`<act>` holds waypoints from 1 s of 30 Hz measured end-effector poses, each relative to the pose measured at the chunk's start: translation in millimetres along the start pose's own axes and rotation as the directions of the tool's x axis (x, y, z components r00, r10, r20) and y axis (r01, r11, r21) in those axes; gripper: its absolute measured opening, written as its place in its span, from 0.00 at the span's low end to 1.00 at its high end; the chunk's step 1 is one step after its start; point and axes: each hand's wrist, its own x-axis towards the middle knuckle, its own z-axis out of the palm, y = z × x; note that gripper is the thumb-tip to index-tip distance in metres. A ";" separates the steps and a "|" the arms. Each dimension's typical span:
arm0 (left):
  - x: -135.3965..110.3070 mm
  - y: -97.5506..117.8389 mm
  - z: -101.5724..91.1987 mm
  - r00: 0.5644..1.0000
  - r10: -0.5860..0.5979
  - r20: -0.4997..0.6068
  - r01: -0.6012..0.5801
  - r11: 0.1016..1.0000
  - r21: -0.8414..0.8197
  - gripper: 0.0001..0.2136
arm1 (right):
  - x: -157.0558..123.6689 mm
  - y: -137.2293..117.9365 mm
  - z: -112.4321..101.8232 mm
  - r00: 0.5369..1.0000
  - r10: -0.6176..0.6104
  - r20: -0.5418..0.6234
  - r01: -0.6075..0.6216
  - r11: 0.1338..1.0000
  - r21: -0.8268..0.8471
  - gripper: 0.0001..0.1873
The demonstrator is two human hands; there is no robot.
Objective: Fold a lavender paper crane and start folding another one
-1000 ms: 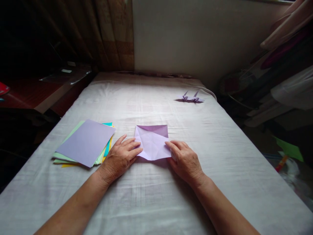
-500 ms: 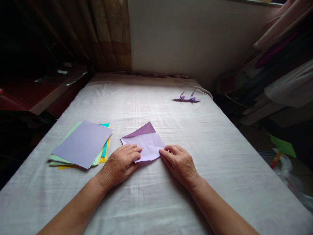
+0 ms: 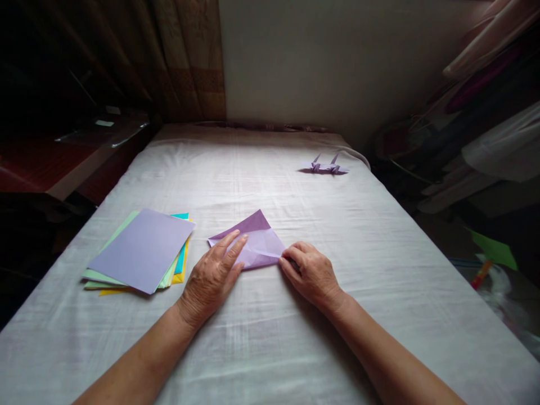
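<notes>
A purple sheet of origami paper (image 3: 261, 242) lies on the white cloth in front of me, its darker far edge folded and faint creases crossing its lighter face. The near edge is folded up in a narrow strip. My left hand (image 3: 215, 275) rests on the paper's left part with fingers spread, covering its left near side. At the paper's right corner, the thumb and fingers of my right hand (image 3: 309, 269) are pinched together on the tip.
Left of the paper is a stack of coloured sheets (image 3: 141, 247), purple on top. Folded purple paper cranes (image 3: 324, 167) stand at the far right of the cloth-covered surface (image 3: 253, 349). Beyond the left edge is a dark red table (image 3: 37, 169); hanging clothes (image 3: 502, 146) are at right.
My left hand has moved forward onto the paper and its fingers have spread. The paper's near edge has been folded up. My right hand still pinches the right corner.
</notes>
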 end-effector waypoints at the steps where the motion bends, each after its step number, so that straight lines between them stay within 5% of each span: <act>1: 1.2 2.4 -0.7 0.999 0.043 -0.007 -0.042 0.998 0.051 0.20 | 0.4 -0.8 0.4 1.000 0.013 -0.005 -0.013 1.000 -0.007 0.07; 7: 1.4 22.7 0.2 0.958 0.265 0.107 -0.274 0.959 0.076 0.14 | -0.5 -3.4 5.4 0.998 0.049 -0.026 -0.050 0.998 -0.031 0.08; 30: -8.1 26.2 7.5 0.939 0.178 0.294 -0.173 0.984 -0.041 0.19 | -2.7 1.7 7.5 0.997 0.038 -0.060 -0.036 0.999 0.034 0.09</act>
